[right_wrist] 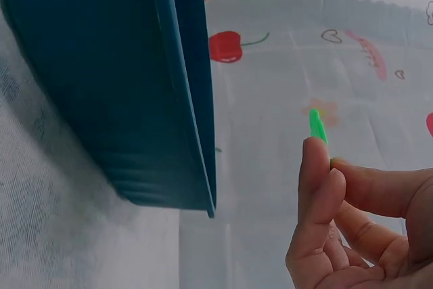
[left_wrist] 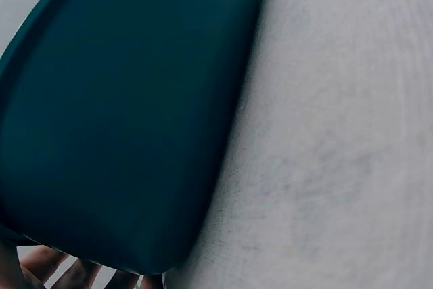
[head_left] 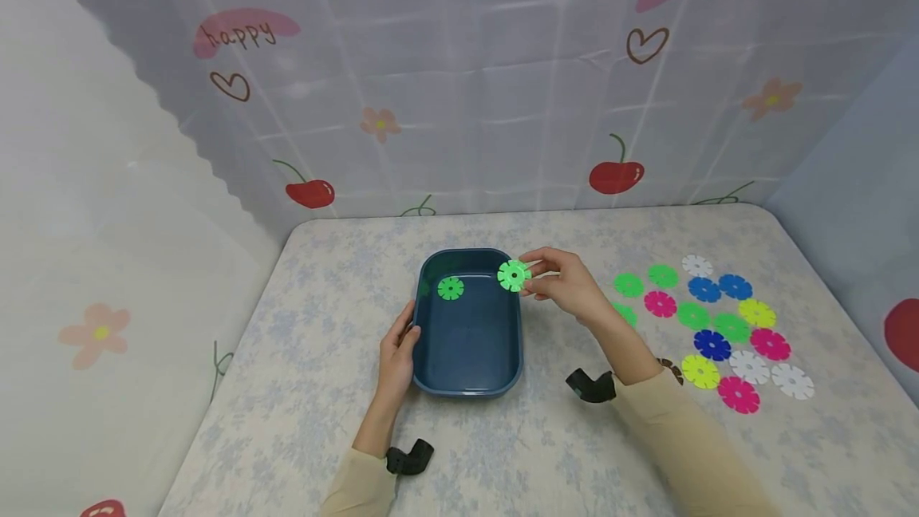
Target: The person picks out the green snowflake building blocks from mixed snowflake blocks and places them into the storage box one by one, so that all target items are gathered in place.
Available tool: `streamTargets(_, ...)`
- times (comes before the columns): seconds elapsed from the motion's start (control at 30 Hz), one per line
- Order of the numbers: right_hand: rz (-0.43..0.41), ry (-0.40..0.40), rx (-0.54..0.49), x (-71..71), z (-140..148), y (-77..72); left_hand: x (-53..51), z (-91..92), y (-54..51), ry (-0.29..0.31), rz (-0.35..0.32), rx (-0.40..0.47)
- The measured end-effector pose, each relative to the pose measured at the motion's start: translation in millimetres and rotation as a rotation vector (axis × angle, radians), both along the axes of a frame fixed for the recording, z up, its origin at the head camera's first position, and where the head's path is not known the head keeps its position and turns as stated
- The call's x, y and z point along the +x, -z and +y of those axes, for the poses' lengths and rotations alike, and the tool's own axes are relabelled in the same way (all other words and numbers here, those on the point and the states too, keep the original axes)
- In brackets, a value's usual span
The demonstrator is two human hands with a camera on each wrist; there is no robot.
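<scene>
A dark blue rectangular plastic basin (head_left: 467,349) stands on the table, with one green notched disc (head_left: 451,288) lying inside near its far left. My left hand (head_left: 396,353) holds the basin's left side, thumb at the rim and fingers along the outer wall. In the left wrist view, fingertips (left_wrist: 74,275) show at the basin's edge. Over the far right corner of the basin, my right hand (head_left: 567,282) pinches another green notched disc (head_left: 514,275) between thumb and fingers. The right wrist view shows this disc (right_wrist: 316,125) edge-on, apart from the basin wall.
Several notched discs lie spread on the table's right side, among them a pink disc (head_left: 739,395), a yellow disc (head_left: 700,371), a dark blue disc (head_left: 712,345) and a white disc (head_left: 793,380). A brown disc (head_left: 672,370) is partly hidden by the right forearm. A printed curtain (head_left: 488,102) hangs behind.
</scene>
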State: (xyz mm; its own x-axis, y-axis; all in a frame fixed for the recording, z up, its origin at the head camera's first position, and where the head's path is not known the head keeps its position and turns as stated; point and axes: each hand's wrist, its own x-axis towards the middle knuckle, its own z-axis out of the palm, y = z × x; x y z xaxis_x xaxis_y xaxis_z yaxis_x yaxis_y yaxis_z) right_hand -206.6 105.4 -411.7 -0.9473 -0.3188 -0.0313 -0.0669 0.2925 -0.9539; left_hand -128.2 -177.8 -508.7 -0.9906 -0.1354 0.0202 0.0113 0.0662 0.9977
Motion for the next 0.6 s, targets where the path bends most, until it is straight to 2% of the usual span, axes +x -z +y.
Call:
streamTargets(0.37,-0.077,-0.154,-0.025,-18.5,-50,13.0,0.5,0.2,-0.1,-0.002,0.002,0.006)
streamTargets(0.6,-0.106,-0.164,0.025,-26.5,-74,25.1,-0.5,-0.4,1.0,0.003,-0.001,0.015)
